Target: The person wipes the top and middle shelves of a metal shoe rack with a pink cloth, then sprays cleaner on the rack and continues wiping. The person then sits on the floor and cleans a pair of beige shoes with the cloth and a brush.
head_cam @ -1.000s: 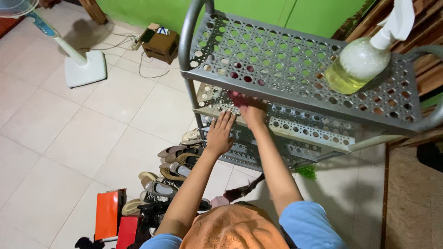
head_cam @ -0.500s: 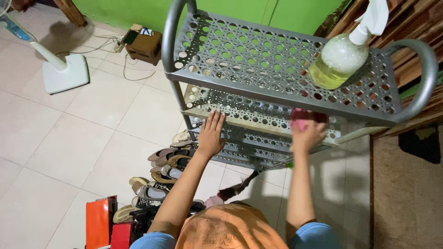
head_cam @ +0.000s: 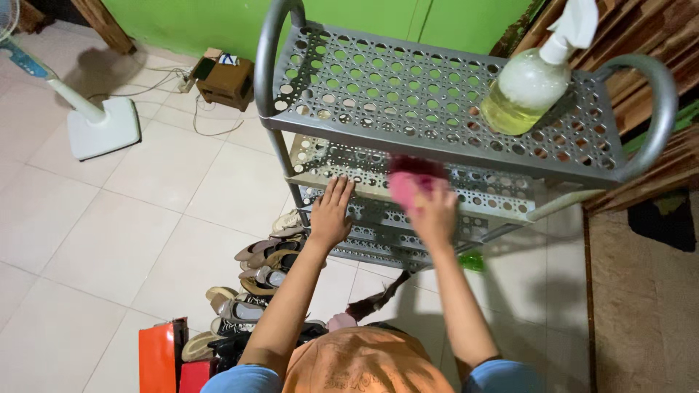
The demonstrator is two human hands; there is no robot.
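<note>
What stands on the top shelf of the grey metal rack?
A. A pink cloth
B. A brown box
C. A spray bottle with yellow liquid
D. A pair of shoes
C: the spray bottle with yellow liquid stands at the right end of the top shelf; nothing else stands there.

Down at the bottom edge of the view there's the person's own body: short sleeves in light blue, one on each shoulder, cut off above the elbows, so both forearms run bare all the way out. No watch, no bracelet, no ring that can be made out on the left hand [head_cam: 331, 216], and none showing on the right hand [head_cam: 434, 215] either, though that one is a little blurred. Between the two sleeves sits a rounded orange shape, a cloth with faint pale print across it, creased and soft-looking; whether it is a cap or the front of a garment cannot be told.
</note>
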